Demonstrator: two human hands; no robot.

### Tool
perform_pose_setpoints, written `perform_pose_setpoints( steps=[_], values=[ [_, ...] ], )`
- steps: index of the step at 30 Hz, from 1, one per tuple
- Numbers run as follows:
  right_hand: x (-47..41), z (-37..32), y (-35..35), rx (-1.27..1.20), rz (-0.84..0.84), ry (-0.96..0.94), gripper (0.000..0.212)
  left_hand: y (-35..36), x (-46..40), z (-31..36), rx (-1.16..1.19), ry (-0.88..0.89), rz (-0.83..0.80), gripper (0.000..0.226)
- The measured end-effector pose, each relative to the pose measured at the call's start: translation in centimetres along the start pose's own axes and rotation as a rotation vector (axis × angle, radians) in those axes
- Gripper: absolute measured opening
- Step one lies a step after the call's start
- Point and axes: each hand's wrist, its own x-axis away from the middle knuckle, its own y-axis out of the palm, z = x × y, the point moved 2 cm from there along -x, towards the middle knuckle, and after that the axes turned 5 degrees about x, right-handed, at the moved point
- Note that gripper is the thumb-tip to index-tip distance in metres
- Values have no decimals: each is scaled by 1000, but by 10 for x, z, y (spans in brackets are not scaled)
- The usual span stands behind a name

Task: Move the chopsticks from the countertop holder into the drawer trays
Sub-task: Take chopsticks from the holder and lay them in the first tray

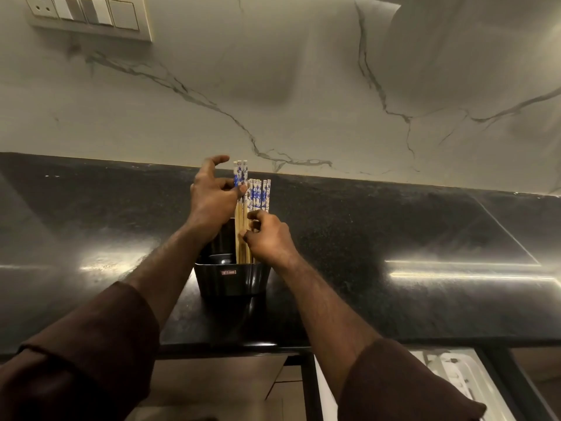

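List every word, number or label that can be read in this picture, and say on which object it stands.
No text can be read.
Small label on the front of the black holder: too small and blurred to read.
Blue pattern on the chopsticks: decoration only, no letters visible.
Switch panel on the wall: no markings legible.

No text can be read. A small red-and-white label (229, 272) sits on the front wall of the black holder (212, 284), its print too blurred.
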Motion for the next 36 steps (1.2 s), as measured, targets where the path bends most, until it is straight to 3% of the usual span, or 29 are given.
perform_pose_setpoints(
  steps=[6, 11, 16, 23, 29, 36],
  values=[
    [6, -3, -3, -169, 62, -108, 33, 2, 6, 54, 146, 115, -117, 64],
    [20, -11, -29, -422, -48, -179, 23, -2, 6, 88, 279, 142, -109, 63],
    [48, -5, -62, -505, -199, -174, 27, -4, 5, 99, 492, 46, -68, 60],
    [89, 38, -84, -521, -350, -32, 30, 21, 29, 87, 624, -183, 4, 54],
    [129, 86, -105, -597, -304, 65, 29, 69, 68, 75, 618, -311, -48, 41],
    [207, 153, -138, -636, -241, 194, 23, 142, 141, 49, 487, -448, -216, 24]
  ],
)
